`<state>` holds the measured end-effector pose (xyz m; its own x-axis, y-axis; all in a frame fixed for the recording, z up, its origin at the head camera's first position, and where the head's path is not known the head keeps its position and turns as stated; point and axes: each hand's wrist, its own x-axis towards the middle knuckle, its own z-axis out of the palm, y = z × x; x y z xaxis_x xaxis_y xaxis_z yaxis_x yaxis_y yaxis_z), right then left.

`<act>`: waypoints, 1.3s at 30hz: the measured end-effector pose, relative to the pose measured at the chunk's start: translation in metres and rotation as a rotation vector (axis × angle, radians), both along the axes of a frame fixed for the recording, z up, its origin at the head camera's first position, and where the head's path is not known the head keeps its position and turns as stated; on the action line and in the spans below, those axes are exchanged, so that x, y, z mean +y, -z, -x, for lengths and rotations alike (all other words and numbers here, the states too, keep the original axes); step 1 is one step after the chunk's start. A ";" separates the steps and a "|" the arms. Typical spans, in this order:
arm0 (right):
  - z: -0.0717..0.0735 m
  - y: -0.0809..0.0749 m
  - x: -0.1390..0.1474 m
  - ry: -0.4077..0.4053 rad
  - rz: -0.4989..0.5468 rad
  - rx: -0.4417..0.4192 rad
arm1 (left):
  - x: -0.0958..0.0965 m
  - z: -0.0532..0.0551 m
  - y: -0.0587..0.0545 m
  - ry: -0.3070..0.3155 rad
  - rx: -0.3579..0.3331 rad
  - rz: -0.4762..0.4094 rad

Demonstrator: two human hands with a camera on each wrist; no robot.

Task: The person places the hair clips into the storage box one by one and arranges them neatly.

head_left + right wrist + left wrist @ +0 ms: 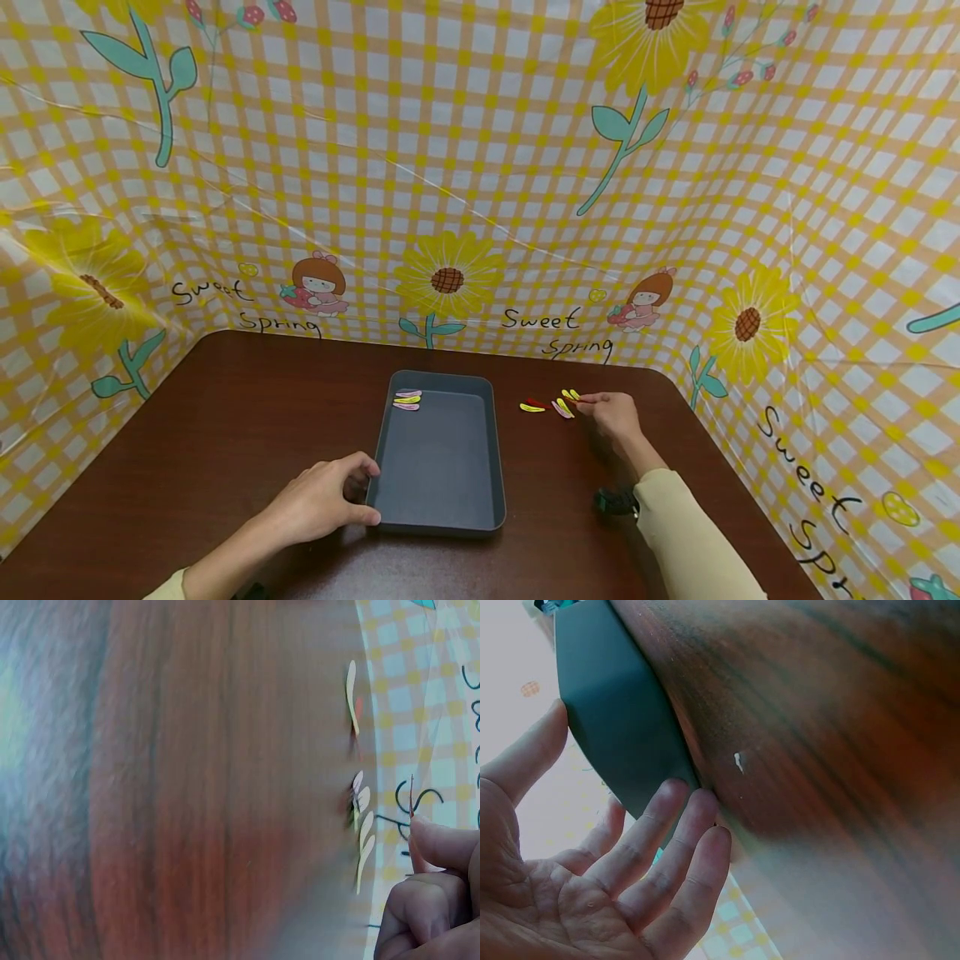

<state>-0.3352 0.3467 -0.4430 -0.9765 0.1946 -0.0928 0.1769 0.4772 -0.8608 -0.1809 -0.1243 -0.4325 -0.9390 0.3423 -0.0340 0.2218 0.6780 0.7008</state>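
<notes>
A dark grey rectangular tray (438,467) lies on the table. My left hand (322,498) rests against its left wall, thumb near the front corner; in the left wrist view the loosely spread fingers (694,806) touch the tray's outer side (615,697). Inside the tray, pink and yellow hair clips (407,400) lie in a short column at the far left. Right of the tray, my right hand (613,415) pinches a thin reddish hair clip (412,796) between thumb and finger, raised above the table. Beside that hand lie loose yellow, pink and red hair clips (532,408).
The dark brown table (285,400) has rounded far corners. A checked cloth (480,167) with sunflowers stands as a wall behind and along both sides. A dark strap-like device (617,502) sits at my right wrist.
</notes>
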 end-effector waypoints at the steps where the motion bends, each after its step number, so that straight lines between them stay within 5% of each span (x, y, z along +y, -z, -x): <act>1: 0.000 -0.001 -0.001 -0.006 0.003 0.001 | 0.000 0.000 0.000 0.000 0.000 0.000; 39: 0.001 -0.041 -0.084 -0.166 0.109 0.001 | 0.000 0.000 -0.002 -0.007 0.013 0.008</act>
<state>-0.3359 0.2623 -0.4023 -0.9944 0.0202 -0.1038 0.1031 0.4036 -0.9091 -0.1805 -0.1241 -0.4304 -0.9416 0.3358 -0.0249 0.2260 0.6849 0.6927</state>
